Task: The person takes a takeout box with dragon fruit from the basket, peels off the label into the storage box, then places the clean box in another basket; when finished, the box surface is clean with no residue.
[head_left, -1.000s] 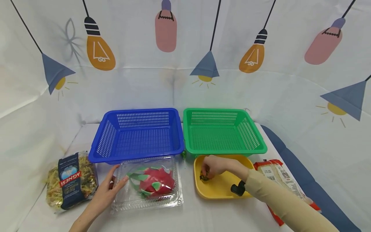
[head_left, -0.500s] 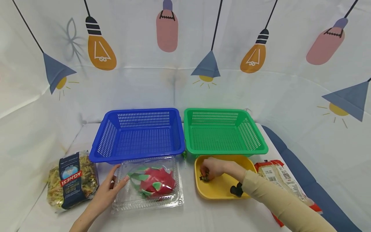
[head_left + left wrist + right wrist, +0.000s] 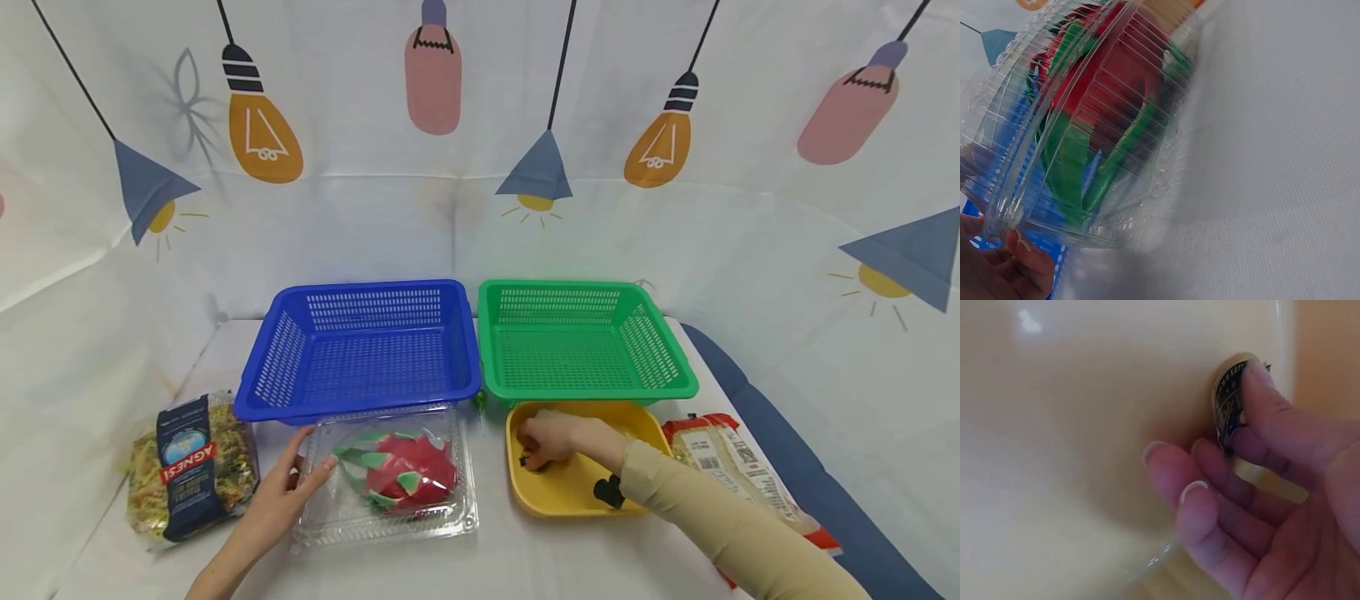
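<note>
My left hand (image 3: 281, 500) grips the left rim of a clear plastic clamshell box (image 3: 390, 531), thumb over the lid. Inside it lies a pink dragon fruit (image 3: 408, 473) with green leaves; the left wrist view shows the fingers (image 3: 1032, 256) curled at the box's corner. Down in the yellow tray (image 3: 555, 509), my right hand (image 3: 555, 437) pinches a small black piece with gold lettering (image 3: 1227, 400) and a rounded edge between thumb and fingers. The hand covers most of it in the head view.
Behind stand a blue basket (image 3: 367, 408) and a green basket (image 3: 592, 393), side by side. A bag of Agnesi pasta (image 3: 191, 475) lies at the far left. A red-edged bag (image 3: 735, 467) lies right of the tray, partly under my right sleeve (image 3: 720, 508).
My right hand has curled further over the black-and-gold piece, so less of it shows. The left hand stays on the box. The whole scene sits slightly further right in the head view.
</note>
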Motion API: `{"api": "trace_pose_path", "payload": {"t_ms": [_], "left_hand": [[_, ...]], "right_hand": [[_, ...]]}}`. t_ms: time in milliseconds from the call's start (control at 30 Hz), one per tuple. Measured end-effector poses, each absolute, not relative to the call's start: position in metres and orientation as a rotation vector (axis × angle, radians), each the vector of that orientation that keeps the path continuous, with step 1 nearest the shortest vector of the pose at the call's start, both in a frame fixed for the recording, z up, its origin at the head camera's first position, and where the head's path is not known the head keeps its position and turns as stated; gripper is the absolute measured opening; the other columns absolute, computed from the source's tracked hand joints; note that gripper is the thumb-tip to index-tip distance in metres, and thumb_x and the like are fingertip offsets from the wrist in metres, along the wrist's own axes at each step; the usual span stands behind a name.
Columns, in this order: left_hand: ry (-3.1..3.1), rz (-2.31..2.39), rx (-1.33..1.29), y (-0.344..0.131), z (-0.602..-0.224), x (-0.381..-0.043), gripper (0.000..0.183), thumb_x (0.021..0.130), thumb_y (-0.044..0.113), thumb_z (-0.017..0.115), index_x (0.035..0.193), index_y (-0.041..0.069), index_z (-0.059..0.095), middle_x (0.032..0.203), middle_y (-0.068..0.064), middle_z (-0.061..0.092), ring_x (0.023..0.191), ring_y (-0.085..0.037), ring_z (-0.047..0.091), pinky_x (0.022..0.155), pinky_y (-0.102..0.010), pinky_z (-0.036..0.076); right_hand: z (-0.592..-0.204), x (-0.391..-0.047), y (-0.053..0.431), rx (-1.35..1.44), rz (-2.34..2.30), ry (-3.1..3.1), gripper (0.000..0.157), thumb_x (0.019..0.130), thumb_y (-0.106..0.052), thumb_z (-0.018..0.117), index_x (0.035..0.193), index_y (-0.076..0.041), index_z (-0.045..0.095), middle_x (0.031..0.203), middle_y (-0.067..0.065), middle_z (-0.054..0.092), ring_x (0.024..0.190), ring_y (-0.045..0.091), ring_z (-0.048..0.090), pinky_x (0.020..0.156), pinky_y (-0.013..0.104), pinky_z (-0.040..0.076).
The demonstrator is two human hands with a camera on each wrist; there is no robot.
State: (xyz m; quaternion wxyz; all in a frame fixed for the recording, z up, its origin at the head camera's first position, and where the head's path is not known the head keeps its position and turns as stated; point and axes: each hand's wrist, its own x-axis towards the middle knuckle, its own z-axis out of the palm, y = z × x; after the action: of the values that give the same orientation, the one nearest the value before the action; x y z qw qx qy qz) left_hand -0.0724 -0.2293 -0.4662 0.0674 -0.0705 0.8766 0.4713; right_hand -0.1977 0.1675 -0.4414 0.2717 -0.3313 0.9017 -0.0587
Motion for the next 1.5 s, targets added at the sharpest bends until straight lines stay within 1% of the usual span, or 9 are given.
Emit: {"api": "trace_pose_path", "payload": {"t_ms": [133,233,533,733,900,967,1167,1300,1500], "left_hand": [[2.648,1.415,-0.214,-0.229,-0.465,-0.073,0.074,0.102,0.040,0.056,0.158,0.009,0.019,0.087,-0.006,0.041,0.061,-0.010,0.032,0.054,-0.027,0.034],[2.650,1.417,-0.208,-0.229,-0.465,-0.074,0.074,0.102,0.040,0.055,0.158,0.009,0.018,0.087,-0.006,0.042,0.062,-0.010,0.033,0.054,-0.028,0.034],[2.643,1.434,-0.203,-0.229,-0.464,-0.075,0.074,0.102,0.040,0.055,0.159,0.010,0.018,0.088,-0.007,0.043,0.062,-0.011,0.033,0.054,-0.028,0.034],[2.641,1.424,-0.213,-0.228,-0.464,-0.076,0.075,0.102,0.041,0.055,0.159,0.010,0.018,0.088,-0.007,0.042,0.063,-0.011,0.034,0.055,-0.028,0.034],[2.623,1.431,-0.222,-0.229,-0.463,-0.076,0.075,0.102,0.041,0.055,0.159,0.010,0.018,0.089,-0.007,0.043,0.062,-0.011,0.034,0.054,-0.028,0.035],[2.623,1.437,-0.216,-0.230,-0.462,-0.076,0.075,0.102,0.041,0.055,0.159,0.010,0.018,0.089,-0.007,0.043,0.061,-0.010,0.033,0.054,-0.028,0.035],[2.619,1.465,-0.202,-0.231,-0.464,-0.074,0.075,0.102,0.040,0.055,0.159,0.009,0.017,0.089,-0.007,0.041,0.060,-0.010,0.032,0.053,-0.028,0.035],[2.613,1.501,-0.182,-0.230,-0.466,-0.074,0.074,0.102,0.038,0.056,0.159,0.008,0.017,0.088,-0.007,0.040,0.060,-0.009,0.032,0.053,-0.029,0.035],[2.621,1.495,-0.199,-0.229,-0.468,-0.073,0.073,0.102,0.037,0.056,0.158,0.009,0.019,0.087,-0.006,0.040,0.060,-0.009,0.032,0.054,-0.028,0.035]], "right_hand": [[-0.438,-0.198,0.175,-0.788,-0.234,2.364,0.030,0.087,-0.013,0.077,0.074,-0.010,0.051,0.063,-0.005,0.046,0.044,0.009,0.045,0.044,0.019,0.036],[-0.437,-0.200,0.181,-0.714,-0.271,2.333,0.028,0.089,-0.011,0.075,0.075,-0.010,0.051,0.065,-0.004,0.047,0.044,0.011,0.046,0.043,0.020,0.038],[-0.436,-0.201,0.197,-0.602,-0.358,2.318,0.013,0.091,-0.004,0.069,0.084,-0.007,0.059,0.069,-0.002,0.049,0.053,0.014,0.052,0.051,0.028,0.046],[-0.424,-0.197,0.211,-0.653,-0.504,2.299,0.004,0.092,-0.003,0.066,0.094,-0.005,0.068,0.067,0.002,0.057,0.054,0.014,0.054,0.053,0.025,0.046],[-0.411,-0.177,0.205,-0.796,-0.801,2.375,0.021,0.099,-0.016,0.063,0.114,-0.002,0.067,0.076,0.012,0.067,0.063,0.023,0.064,0.059,0.028,0.053],[-0.408,-0.164,0.194,-0.772,-0.943,2.415,0.030,0.100,-0.023,0.063,0.121,-0.003,0.064,0.083,0.011,0.068,0.070,0.025,0.065,0.063,0.030,0.054],[-0.416,-0.132,0.146,-0.637,-1.328,2.438,0.039,0.099,-0.023,0.064,0.133,-0.004,0.057,0.106,0.010,0.067,0.095,0.021,0.064,0.083,0.031,0.054],[-0.430,-0.120,0.117,-0.567,-1.428,2.395,0.052,0.100,-0.026,0.062,0.144,-0.003,0.046,0.126,0.016,0.057,0.114,0.027,0.059,0.099,0.043,0.050],[-0.444,-0.114,0.092,-0.498,-1.358,2.411,0.072,0.101,-0.039,0.056,0.156,-0.002,0.027,0.129,0.023,0.042,0.111,0.030,0.056,0.092,0.048,0.052]]}}
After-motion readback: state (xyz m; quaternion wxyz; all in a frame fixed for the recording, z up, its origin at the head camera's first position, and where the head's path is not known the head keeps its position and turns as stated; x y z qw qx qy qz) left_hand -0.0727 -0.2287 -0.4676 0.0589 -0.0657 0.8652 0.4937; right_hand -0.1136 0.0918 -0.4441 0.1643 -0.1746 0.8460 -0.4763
